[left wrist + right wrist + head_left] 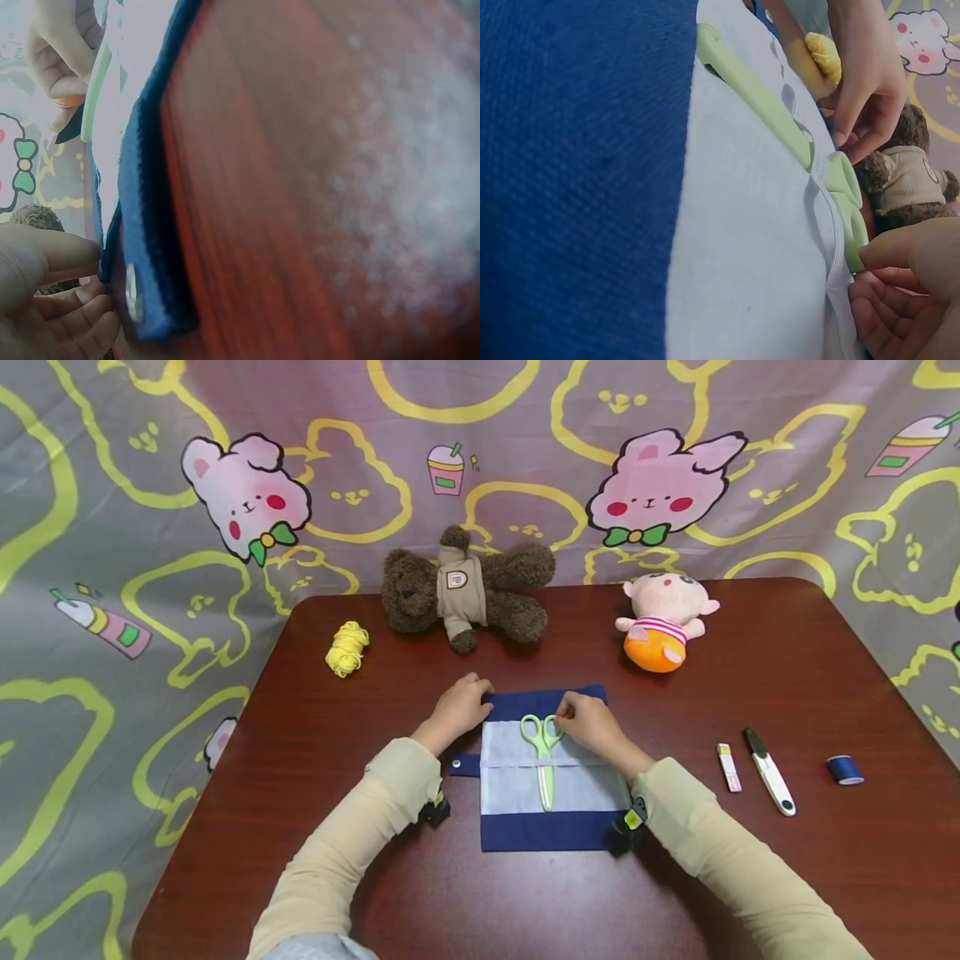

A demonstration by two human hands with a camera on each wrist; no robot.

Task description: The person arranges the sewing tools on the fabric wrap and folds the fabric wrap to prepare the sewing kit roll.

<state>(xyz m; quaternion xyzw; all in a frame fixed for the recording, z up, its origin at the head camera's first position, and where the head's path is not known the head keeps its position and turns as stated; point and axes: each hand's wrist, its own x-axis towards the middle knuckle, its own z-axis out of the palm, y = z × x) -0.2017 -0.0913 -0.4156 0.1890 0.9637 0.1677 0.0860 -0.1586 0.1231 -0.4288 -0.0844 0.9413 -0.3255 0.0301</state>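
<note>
"One broad, glossy red-brown table [247, 793], with a patterned curtain [345, 393] behind it: that much the head view gives straight away. What lies there?"

"Toward the back, a brown teddy bear [465, 589] in a beige shirt and a pink doll [662, 625] with an orange lower half; yellow yarn [347, 649] sits off to the left. On the right are a white-and-black tool [771, 774] and a blue thread spool [845, 769]."

"And the scissors?"

"The scissors [543, 752] are light green, blades closed, on the pale middle of a navy-edged cloth [543, 832]. An elastic band [506, 766] crosses them; the loops point to the back. The right hand [592, 722] pinches the right-hand loop, while the left hand [461, 703] grips the cloth's far left corner."

"What does the left wrist view add?"

"A close look at the navy strap [154, 255], a silvery snap [133, 292] near its end. Left thumb and fingers pinch the cloth's edge; part of a green loop shows farther off, and the table blurs toward the right."

"The right wrist view?"

"Smooth green plastic lying on pale fabric, the band running over it, both loops beyond. Right thumb and finger clasp one loop."
</note>
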